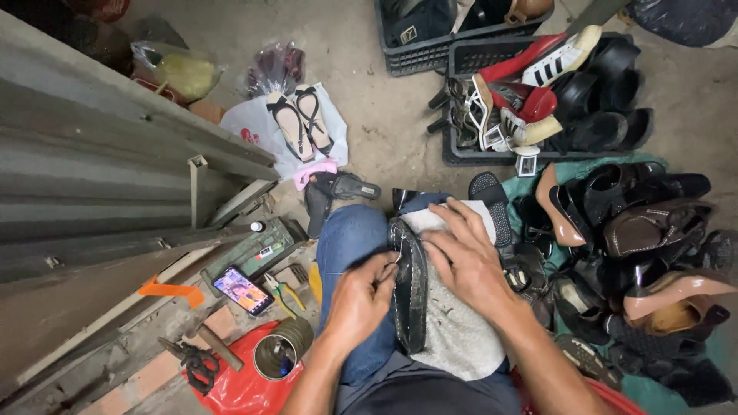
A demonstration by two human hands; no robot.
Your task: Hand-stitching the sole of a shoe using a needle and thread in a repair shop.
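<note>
The bare concrete floor (384, 100) ran under everything, with a corrugated metal shutter (100, 177) slanting along one side. Black crates (469, 54) of mixed shoes stood at the far end, and a heap of dark shoes (638, 253) spread over a green cloth beside the person's knee. Smaller things lay nearer: a red bag (246, 388), a tin can (275, 355), a lit phone (242, 290), pliers (283, 293).

On the lap, over a grey cloth (461, 338), lay a black shoe (410, 296), long and narrow, sole edge up. The right hand (469, 257) pressed flat beside it, its grip apart. The left hand (361, 296) had its grip pinched together on a needle (394, 263) at the shoe's edge.
</note>
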